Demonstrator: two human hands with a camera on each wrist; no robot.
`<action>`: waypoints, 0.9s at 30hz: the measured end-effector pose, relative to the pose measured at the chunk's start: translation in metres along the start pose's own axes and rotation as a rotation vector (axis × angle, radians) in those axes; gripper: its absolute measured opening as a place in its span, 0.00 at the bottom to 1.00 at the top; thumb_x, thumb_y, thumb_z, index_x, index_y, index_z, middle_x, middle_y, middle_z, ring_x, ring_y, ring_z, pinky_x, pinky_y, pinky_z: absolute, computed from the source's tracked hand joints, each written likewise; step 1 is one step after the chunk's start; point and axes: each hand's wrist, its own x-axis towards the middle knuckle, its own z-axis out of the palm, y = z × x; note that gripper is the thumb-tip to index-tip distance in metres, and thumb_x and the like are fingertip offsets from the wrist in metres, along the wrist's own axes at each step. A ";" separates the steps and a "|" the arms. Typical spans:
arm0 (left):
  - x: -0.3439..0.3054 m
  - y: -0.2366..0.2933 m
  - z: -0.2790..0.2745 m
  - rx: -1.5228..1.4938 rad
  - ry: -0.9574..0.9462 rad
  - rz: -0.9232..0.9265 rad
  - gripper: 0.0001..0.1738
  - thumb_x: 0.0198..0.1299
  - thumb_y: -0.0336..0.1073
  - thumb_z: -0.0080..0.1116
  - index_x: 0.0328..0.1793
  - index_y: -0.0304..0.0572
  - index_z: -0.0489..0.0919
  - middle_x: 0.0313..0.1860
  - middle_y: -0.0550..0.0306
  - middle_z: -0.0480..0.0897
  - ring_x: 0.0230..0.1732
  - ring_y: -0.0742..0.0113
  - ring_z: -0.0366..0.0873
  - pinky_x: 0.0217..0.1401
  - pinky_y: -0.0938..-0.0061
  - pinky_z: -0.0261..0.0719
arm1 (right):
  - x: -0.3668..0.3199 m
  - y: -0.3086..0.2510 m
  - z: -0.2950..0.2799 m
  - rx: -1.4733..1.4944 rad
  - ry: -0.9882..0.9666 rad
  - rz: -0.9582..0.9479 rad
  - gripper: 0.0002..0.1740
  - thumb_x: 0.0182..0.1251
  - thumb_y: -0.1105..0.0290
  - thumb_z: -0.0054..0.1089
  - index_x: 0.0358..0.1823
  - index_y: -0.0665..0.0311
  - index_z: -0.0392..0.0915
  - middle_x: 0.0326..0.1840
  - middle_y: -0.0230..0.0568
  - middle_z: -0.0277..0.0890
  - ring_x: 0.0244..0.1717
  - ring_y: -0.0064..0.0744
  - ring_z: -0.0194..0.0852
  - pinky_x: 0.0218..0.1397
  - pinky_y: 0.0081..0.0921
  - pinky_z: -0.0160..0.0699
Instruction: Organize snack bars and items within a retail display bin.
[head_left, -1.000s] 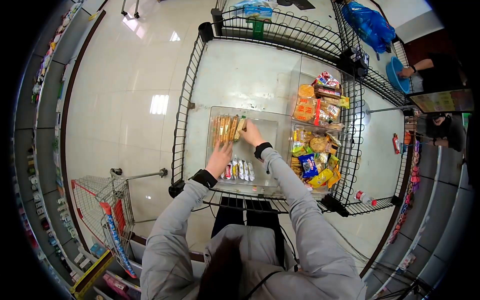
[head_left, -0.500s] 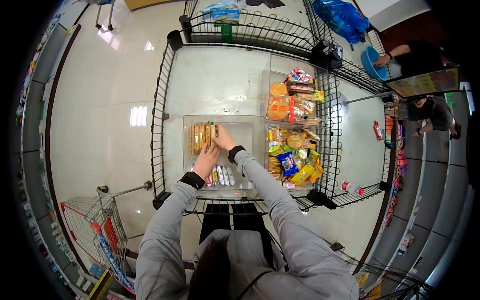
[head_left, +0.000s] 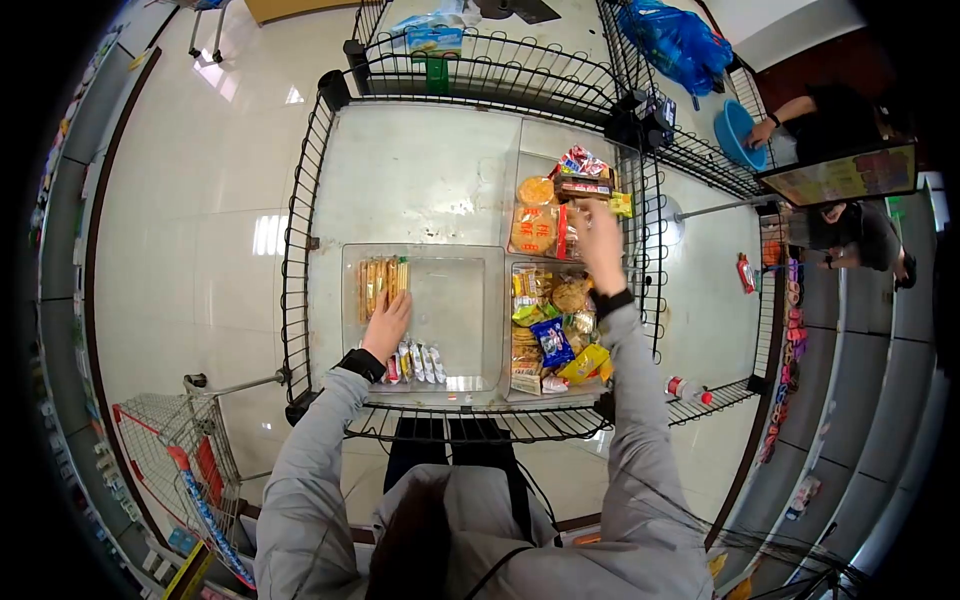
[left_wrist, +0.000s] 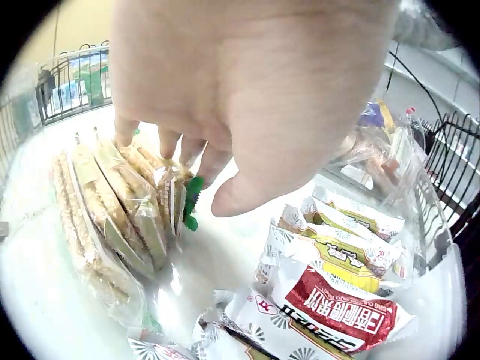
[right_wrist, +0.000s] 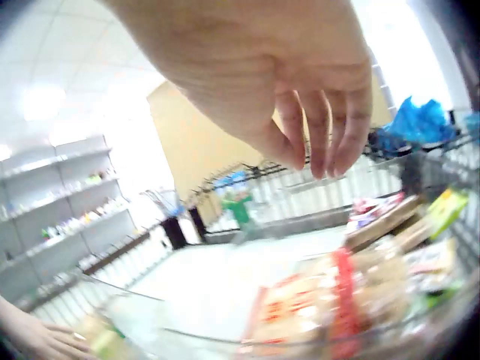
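In the head view my left hand (head_left: 388, 325) rests at the near end of a row of clear-wrapped biscuit sticks (head_left: 372, 278) standing in a clear bin (head_left: 455, 310). The left wrist view shows its fingers extended against the rightmost biscuit packs (left_wrist: 169, 191), thumb apart from them. White-wrapped snack bars (left_wrist: 337, 300) line the same bin, below the hand. My right hand (head_left: 600, 240) is over the far right bin (head_left: 520, 150), above mixed snack packets. Its fingers hang loosely bent with nothing between them, over a red-striped biscuit packet (right_wrist: 296, 315).
The near right bin holds several snacks, among them a blue packet (head_left: 551, 342). Black wire railing (head_left: 300, 220) surrounds the white table (head_left: 420, 160). A shopping cart (head_left: 175, 440) stands at left. Two other people are at right, one reaching into a blue basin (head_left: 735, 132).
My right hand has left the biscuit row and moved right, to above the far right bin. The left hand stays at the row. The head view has shifted, moving the scene left.
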 end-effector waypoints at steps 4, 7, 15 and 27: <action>-0.001 0.006 0.003 0.053 0.005 -0.031 0.26 0.53 0.35 0.47 0.60 0.40 0.70 0.67 0.54 0.63 0.71 0.60 0.53 0.74 0.54 0.44 | 0.062 0.101 0.023 -0.426 -0.106 -0.214 0.21 0.50 0.78 0.54 0.50 0.63 0.70 0.45 0.44 0.74 0.49 0.47 0.70 0.50 0.40 0.70; 0.000 0.008 0.000 0.058 -0.026 -0.057 0.24 0.54 0.35 0.46 0.59 0.41 0.71 0.67 0.54 0.63 0.72 0.60 0.52 0.74 0.53 0.44 | 0.081 0.134 0.052 -0.479 -0.139 -0.263 0.21 0.51 0.77 0.54 0.50 0.61 0.71 0.46 0.40 0.74 0.50 0.44 0.70 0.51 0.40 0.68; 0.000 0.008 -0.006 0.036 0.005 -0.084 0.22 0.53 0.35 0.47 0.57 0.42 0.73 0.64 0.56 0.66 0.70 0.59 0.55 0.73 0.55 0.46 | 0.089 0.141 0.056 -0.671 -0.052 -0.415 0.17 0.48 0.68 0.61 0.41 0.59 0.72 0.35 0.41 0.76 0.42 0.41 0.73 0.45 0.37 0.68; 0.004 0.008 0.004 0.002 0.038 -0.093 0.21 0.54 0.35 0.47 0.55 0.42 0.73 0.64 0.56 0.66 0.71 0.58 0.54 0.74 0.55 0.44 | 0.075 0.152 0.006 0.496 -0.167 0.005 0.13 0.66 0.69 0.52 0.44 0.74 0.70 0.34 0.38 0.76 0.35 0.20 0.71 0.37 0.19 0.69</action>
